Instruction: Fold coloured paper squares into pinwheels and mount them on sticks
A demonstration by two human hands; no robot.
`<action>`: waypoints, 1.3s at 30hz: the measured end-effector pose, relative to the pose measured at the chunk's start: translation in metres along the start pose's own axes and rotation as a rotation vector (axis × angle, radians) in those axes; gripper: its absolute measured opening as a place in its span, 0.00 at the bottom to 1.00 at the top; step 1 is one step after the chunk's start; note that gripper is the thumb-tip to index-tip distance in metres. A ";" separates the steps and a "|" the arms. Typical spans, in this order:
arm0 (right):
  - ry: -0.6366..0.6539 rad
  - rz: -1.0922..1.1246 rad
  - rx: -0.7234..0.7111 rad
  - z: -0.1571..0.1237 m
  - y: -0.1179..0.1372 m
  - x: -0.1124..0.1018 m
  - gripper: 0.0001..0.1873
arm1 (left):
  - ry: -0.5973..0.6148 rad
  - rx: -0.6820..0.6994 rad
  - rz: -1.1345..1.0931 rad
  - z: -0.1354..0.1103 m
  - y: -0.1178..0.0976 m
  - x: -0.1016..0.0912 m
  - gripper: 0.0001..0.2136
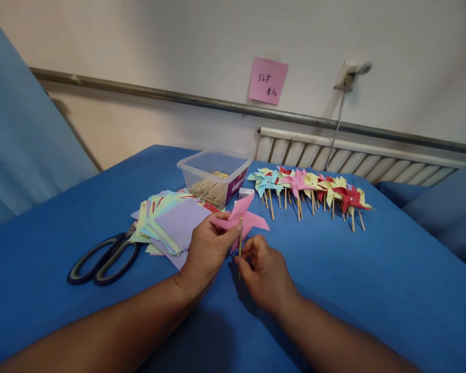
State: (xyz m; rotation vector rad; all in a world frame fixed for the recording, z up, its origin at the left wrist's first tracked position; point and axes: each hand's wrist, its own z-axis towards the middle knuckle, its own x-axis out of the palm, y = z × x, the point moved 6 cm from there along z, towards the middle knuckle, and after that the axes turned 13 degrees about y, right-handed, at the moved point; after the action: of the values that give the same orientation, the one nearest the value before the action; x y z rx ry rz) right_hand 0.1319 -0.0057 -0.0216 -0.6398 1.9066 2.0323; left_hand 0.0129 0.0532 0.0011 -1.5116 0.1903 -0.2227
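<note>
My left hand (207, 248) pinches a pink paper pinwheel (245, 216) by its centre, just above the blue cloth. My right hand (264, 272) is closed on a thin wooden stick (239, 247) that stands upright against the pinwheel's back. Both hands meet at the middle of the table. A stack of coloured paper squares (171, 223) lies directly left of my left hand.
Black-handled scissors (104, 256) lie at the left on the blue tablecloth (373, 280). A clear plastic box (214, 176) with wooden sticks stands behind the paper. A row of several finished pinwheels (314, 189) lies at the back right. A pink note (267, 80) hangs on the wall.
</note>
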 end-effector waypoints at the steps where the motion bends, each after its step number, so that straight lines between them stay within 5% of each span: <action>1: -0.007 0.024 -0.010 0.000 -0.001 0.000 0.05 | 0.009 0.009 0.006 0.000 -0.001 0.000 0.16; 12: -0.060 0.444 -0.009 0.005 -0.021 -0.009 0.10 | 0.168 0.014 -0.082 0.000 -0.008 0.011 0.14; 20: -0.048 0.780 0.000 0.013 -0.018 -0.013 0.19 | 0.089 0.051 -0.019 -0.001 -0.012 -0.002 0.16; 26: 0.056 0.830 -0.007 0.015 -0.017 -0.008 0.19 | 0.070 0.001 -0.098 0.007 -0.003 -0.008 0.21; 39: 0.092 0.846 -0.025 0.013 -0.016 0.002 0.17 | 0.237 -0.120 -0.371 0.000 -0.004 0.009 0.13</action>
State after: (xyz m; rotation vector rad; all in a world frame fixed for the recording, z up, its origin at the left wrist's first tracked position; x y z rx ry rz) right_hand 0.1367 0.0087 -0.0361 0.1295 2.4812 2.5066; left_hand 0.0218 0.0508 0.0048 -1.6316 0.1109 -0.6995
